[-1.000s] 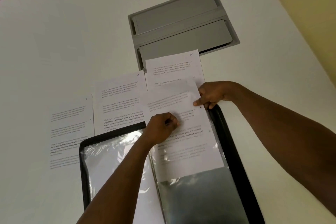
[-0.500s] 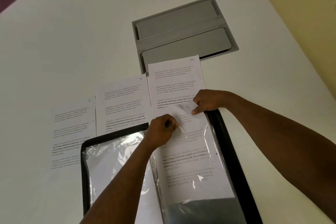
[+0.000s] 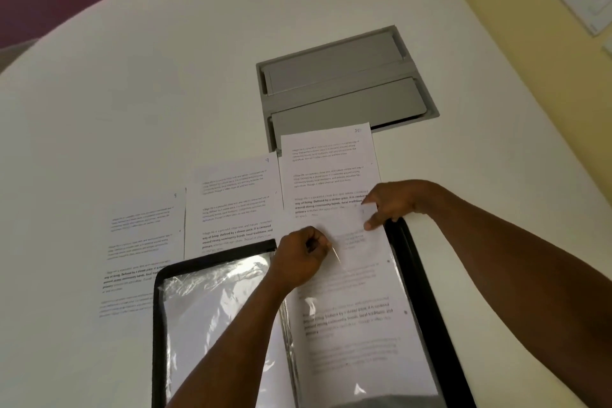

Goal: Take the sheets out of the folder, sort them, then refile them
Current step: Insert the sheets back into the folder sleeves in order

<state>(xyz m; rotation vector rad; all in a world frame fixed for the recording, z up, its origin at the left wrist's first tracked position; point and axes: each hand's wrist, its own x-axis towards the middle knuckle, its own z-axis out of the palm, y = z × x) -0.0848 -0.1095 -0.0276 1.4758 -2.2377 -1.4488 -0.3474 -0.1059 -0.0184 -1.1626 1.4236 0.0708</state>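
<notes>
Both hands work a sheet in the black folder's right clear sleeve at lower center: left hand pinches the sleeve edge, right hand pinches the sheet's top corner, w/ 3 printed sheets on the white table above.

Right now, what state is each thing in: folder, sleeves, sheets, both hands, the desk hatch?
folder: open flat on the table.
right sleeve: a sheet mostly inside, top edge sticking out.
left sleeve: holds a white sheet.
left hand: pinches the right sleeve's mouth.
right hand: pinches the sheet's top corner.
three loose sheets: flat, face up, beyond the folder.
desk hatch: flaps closed.
</notes>
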